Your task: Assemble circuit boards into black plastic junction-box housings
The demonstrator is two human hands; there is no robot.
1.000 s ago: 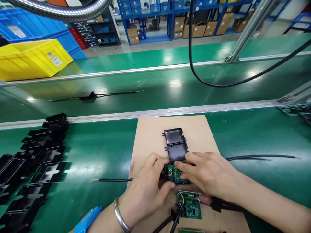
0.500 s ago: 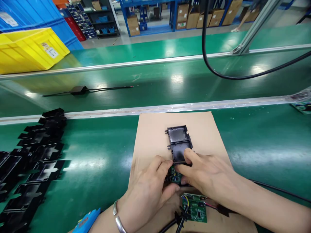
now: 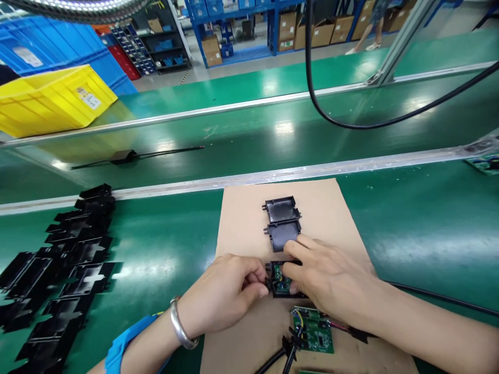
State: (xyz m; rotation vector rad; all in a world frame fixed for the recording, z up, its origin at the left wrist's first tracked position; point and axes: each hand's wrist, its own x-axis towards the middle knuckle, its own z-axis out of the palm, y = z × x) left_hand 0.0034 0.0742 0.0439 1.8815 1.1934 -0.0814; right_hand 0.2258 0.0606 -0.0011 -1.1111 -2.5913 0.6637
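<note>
On the near part of the cardboard sheet (image 3: 241, 223), a green circuit board (image 3: 317, 332) is laid, cables (image 3: 290, 358) attached. At the sheet's middle, a black case (image 3: 288, 294) is touched by the right hand (image 3: 331, 270), loosely spread; at the case's left end the left hand (image 3: 230, 285) is curled, though whether anything is pinched cannot be told. Toward the sheet's far edge, two black trays (image 3: 280, 212) are laid.

There's the bracelet (image 3: 178, 326), silver, smooth and rounded, shining on the left wrist (image 3: 192, 315)! Just up the forearm (image 3: 154, 347) from that bracelet, a broad bright-blue band (image 3: 122, 343), with a sliver of yellow (image 3: 159, 314) at the end nearest the bracelet. Left hand (image 3: 228, 293) bare, right hand (image 3: 323, 270) bare, right forearm (image 3: 417, 311) bare too!
</note>
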